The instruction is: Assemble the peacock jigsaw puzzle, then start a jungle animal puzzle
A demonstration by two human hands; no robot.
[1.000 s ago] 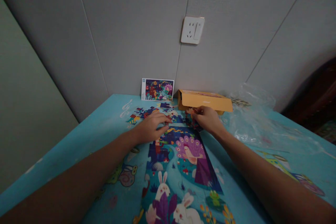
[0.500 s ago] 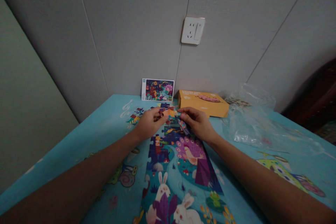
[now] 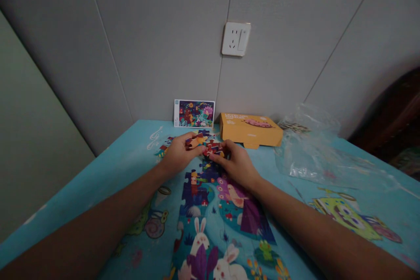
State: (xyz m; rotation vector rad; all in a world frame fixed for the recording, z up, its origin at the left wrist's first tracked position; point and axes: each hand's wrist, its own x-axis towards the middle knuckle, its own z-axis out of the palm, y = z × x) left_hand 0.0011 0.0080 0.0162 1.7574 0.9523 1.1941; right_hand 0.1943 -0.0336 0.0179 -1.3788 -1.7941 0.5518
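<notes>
A colourful jigsaw puzzle [image 3: 216, 218] with rabbits and a peacock lies partly assembled on the blue table [image 3: 108, 183]. My left hand [image 3: 177, 157] pinches a joined strip of puzzle pieces [image 3: 197, 141] just above the puzzle's far edge. My right hand [image 3: 236, 164] grips the other end, a red and dark cluster of pieces [image 3: 212, 148]. The two hands nearly touch each other. Loose pieces [image 3: 164, 148] lie beyond my left hand.
A reference picture card [image 3: 194, 113] leans on the grey wall. An orange box [image 3: 249, 130] sits beside it. Crumpled clear plastic bag [image 3: 308, 148] lies at the right. A wall socket [image 3: 235, 38] is above. Cartoon prints cover the tabletop.
My right hand left the orange box and came to the middle. Both hands lifted puzzle pieces and now hold them together lower, near the puzzle's far edge.
</notes>
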